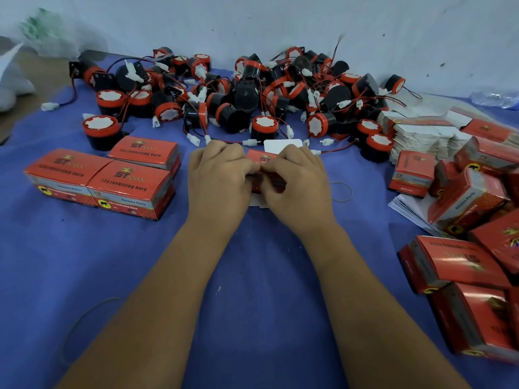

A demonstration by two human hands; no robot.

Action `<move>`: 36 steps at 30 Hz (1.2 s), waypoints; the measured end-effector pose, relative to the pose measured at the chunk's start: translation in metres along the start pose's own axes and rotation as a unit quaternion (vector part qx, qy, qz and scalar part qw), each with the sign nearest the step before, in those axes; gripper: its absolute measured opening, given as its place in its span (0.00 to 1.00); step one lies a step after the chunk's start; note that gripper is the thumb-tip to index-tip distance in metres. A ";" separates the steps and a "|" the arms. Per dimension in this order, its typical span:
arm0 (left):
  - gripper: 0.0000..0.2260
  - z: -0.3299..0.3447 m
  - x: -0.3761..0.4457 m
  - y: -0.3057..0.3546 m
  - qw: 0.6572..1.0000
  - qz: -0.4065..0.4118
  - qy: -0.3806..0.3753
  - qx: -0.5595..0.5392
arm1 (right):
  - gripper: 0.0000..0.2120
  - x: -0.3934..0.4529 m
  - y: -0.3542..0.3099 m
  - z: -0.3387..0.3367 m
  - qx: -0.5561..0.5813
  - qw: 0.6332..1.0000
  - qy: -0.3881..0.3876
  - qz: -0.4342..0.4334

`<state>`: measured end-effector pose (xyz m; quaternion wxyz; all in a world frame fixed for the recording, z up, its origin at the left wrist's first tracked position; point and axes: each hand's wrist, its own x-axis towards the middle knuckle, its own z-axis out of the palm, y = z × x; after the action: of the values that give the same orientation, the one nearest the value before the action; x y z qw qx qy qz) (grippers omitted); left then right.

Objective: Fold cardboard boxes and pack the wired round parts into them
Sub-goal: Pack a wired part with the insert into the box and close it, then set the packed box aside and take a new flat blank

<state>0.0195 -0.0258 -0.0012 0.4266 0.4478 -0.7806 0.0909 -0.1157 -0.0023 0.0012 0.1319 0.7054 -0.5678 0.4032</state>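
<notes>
Two bare forearms reach in from the near edge over the blue cloth point(252, 276) covering the table. A thin rubber band point(84, 318) lies on the cloth near left. Near right: a heap of red folded boxes point(463, 265), tilted and overlapping. Left hand point(217, 175) and right hand point(297, 178) meet at centre, fingers curled and pinching one red box point(262, 160) between them; it is mostly hidden, with a white flap sticking out the far side. Second rubber band point(341, 192) just right of the right hand. Left of the hands: three closed boxes point(104, 178), touching each other, lids up. Right, further back: a stack of flat unfolded cartons point(421, 133). Beyond the hands: a big pile of wired round parts point(238, 91), black bodies, red caps, red-black wires with white plugs, reaching to the pale wall point(280, 23). Far left: a plastic bag point(47, 32), blurred.
</notes>
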 end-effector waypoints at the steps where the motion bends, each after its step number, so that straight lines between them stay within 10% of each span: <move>1: 0.03 0.000 0.000 0.001 1.000 -0.003 -0.001 0.007 | 0.02 0.000 -0.001 -0.001 -0.008 1.000 -0.006 0.004; 18: 0.03 0.002 -0.005 0.007 0.998 0.004 -0.007 0.063 | 0.09 -0.014 -0.023 0.001 -0.098 0.994 -0.039 0.027; 25: 0.08 0.002 -0.006 0.009 0.997 -0.040 -0.021 0.057 | 0.18 -0.014 -0.006 -0.011 0.047 0.963 0.055 0.259; 32: 0.27 0.011 -0.005 -0.004 0.959 -0.065 -0.221 -0.167 | 0.17 -0.012 0.010 -0.013 -0.045 0.926 -0.142 0.346; 36: 0.19 0.013 -0.001 -0.004 0.959 -0.127 -0.151 -0.203 | 0.20 -0.014 0.013 -0.012 -0.020 0.928 -0.156 0.337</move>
<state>0.0154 -0.0342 -0.0111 0.3938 0.4560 -0.7745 -0.1929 -0.1327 0.0109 -0.0044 -0.0879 0.5234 -0.7938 0.2969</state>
